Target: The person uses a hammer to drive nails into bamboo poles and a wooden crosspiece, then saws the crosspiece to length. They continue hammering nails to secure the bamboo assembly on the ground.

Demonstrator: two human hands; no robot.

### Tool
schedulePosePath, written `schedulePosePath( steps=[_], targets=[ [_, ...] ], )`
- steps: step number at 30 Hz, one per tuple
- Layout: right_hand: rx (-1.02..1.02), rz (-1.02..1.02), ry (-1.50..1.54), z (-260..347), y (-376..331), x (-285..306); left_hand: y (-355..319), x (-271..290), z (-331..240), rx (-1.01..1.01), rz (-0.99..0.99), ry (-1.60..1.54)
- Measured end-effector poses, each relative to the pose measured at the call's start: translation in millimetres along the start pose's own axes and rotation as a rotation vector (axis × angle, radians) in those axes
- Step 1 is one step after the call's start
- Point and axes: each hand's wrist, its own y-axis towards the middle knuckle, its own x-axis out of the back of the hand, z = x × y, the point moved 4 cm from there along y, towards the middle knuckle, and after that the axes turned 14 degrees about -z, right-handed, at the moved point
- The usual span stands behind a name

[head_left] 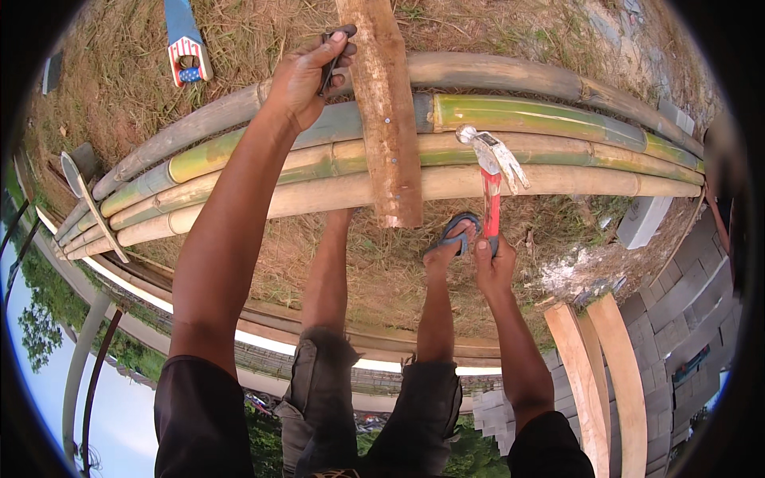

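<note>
My right hand (496,267) is wrapped round the handle of a claw hammer (491,191), red with a dark end, its metal head above the bamboo poles (550,147). Across these several poles, green and tan, lies a rough brown wooden board (386,143). Small nail heads dot its face. Beside the board's far part, my left hand (309,76) is closed, its thumb near the edge. Something dark and thin shows between its fingers; its kind cannot be made out.
A handsaw (189,64) with a blue blade and a painted handle lies on the dry grass at far left. Another wooden slat (102,211) crosses the poles' left ends. Pale planks (621,382) stand lower right, near grey blocks (649,319). My sandalled foot (458,237) is close to the poles.
</note>
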Motion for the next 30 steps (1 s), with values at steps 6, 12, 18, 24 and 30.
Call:
schedulePosePath(
  steps=[6, 12, 18, 24, 30],
  targets=[
    [-0.005, 0.040, 0.050, 38.4, 21.9, -28.1, 11.9, 11.0, 6.9, 0.079, -0.048, -0.023],
    [-0.225, 0.083, 0.173, 91.5, 34.8, -35.5, -5.1, 10.6, 30.1, 0.041, -0.090, 0.004],
    [0.241, -0.061, -0.166, 208.7, 139.4, 0.6, -5.8, 60.3, 46.4, -0.027, -0.069, 0.120],
    [0.271, -0.070, -0.543, 205.4, 182.2, 36.8, -3.9, 55.6, 60.2, 0.138, 0.125, -0.163],
    [-0.110, 0.402, -0.644, 170.1, 184.4, 47.8, -5.3, 62.4, 51.1, 0.072, 0.089, 0.000]
  ],
)
